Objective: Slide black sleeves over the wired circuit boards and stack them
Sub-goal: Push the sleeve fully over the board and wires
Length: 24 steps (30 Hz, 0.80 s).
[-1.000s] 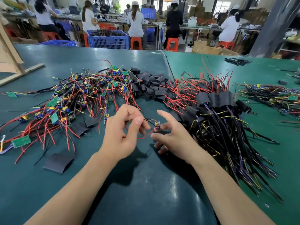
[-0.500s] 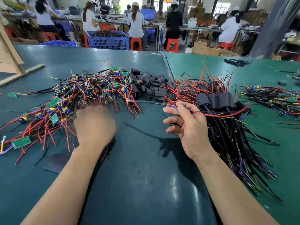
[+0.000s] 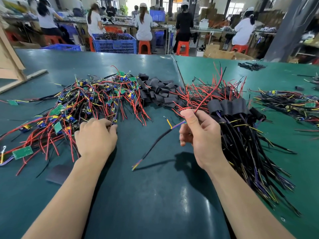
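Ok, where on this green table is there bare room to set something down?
Bare mat lies between the forearms, bordered by the unsleeved boards leftward and the sleeved stack rightward. Far-left mat is also bare. The middle band is crowded, including loose black sleeves.

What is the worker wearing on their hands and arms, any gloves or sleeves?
Nothing that shows. The left hand and right hand are bare, with no gloves, rings or finger guards. Both forearms are uncovered from the wrist to the bottom edge of the picture: no sleeves, watch or wrist strap in view.

Beyond the green table (image 3: 155,195), seated workers (image 3: 143,25) on orange stools (image 3: 144,47), possibly daylit windows.
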### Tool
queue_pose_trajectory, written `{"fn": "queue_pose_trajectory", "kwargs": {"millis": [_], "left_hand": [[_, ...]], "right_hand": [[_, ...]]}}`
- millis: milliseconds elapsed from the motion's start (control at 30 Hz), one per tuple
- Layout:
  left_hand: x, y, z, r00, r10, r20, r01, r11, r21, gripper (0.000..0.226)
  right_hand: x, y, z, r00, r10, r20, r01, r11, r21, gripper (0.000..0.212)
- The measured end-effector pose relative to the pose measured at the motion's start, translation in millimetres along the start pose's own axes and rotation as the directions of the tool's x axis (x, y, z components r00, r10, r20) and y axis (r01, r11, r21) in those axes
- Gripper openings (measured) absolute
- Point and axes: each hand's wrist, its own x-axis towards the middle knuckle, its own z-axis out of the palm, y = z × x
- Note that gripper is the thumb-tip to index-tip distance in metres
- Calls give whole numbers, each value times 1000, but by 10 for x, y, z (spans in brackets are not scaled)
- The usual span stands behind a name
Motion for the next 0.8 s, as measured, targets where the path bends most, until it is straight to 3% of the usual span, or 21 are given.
{"fn": "queue_pose_trajectory", "kwargs": {"millis": [100, 200, 300, 367, 467, 633, 767, 800], "left_hand": [[4, 16, -36, 996, -66, -55, 54, 978, -200, 24], [10, 46, -55, 999, -29, 28, 38, 904, -426, 19], [4, 20, -43, 1000, -8, -23, 2, 963, -269, 28], [14, -29, -39, 996, -36, -86, 31, 998, -62, 32], [21, -65, -64, 985, -171, 37, 167, 983, 76, 33], [-4, -32, -52, 990, -104, 90, 112, 990, -80, 35], [4, 3, -57, 998, -9, 58, 21, 978, -208, 46], [6, 9, -64, 1000, 10, 29, -3, 970, -242, 46]], "right_hand": [[13, -7, -5, 999, -17, -35, 18, 1000, 10, 21], [4, -52, -5, 999, -34, -30, 36, 998, 59, 20], [-18, -96, -43, 994, -23, 107, 9, 992, 122, 15], [-27, -112, -87, 973, -7, 232, -31, 987, 158, 29], [-38, -118, -115, 946, 33, 321, -98, 978, 186, 42], [-40, -208, -120, 897, 105, 429, -215, 952, 217, 34], [-28, -247, -120, 947, 61, 316, -143, 959, 244, 9], [-27, -244, -112, 957, 57, 285, -136, 955, 265, 13]]}}
